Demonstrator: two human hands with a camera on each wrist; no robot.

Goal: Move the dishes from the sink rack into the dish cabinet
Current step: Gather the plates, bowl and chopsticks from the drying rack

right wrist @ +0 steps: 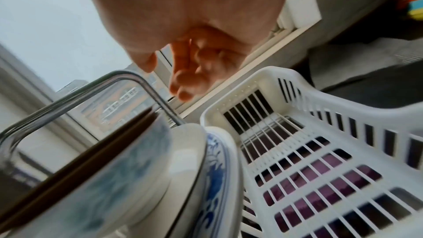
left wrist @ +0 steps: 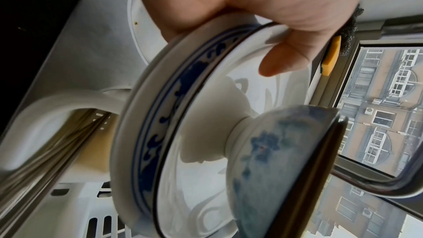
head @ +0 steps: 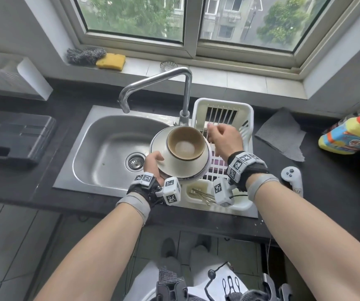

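Note:
My left hand (head: 153,164) grips the near rim of two stacked plates (head: 174,168) above the sink's right edge, thumb (left wrist: 281,61) pressed on the top plate. The lower plate (left wrist: 146,126) has a blue pattern; the upper plate (left wrist: 206,133) has a thin dark rim. A brown-rimmed bowl (head: 185,144) with blue flowers sits upright on the stack. My right hand (head: 222,137) hovers just right of the bowl over the white sink rack (head: 246,118), fingers (right wrist: 194,71) loosely curled and holding nothing. The rack's slatted floor (right wrist: 297,151) is bare.
Chopsticks (head: 203,196) lie in the rack's near compartment. The tap (head: 153,83) arches over the steel sink (head: 109,148), close behind the bowl. A grey cloth (head: 281,135), a yellow bottle (head: 353,135) and a white controller (head: 292,179) lie on the right; a black tray (head: 11,137) sits left.

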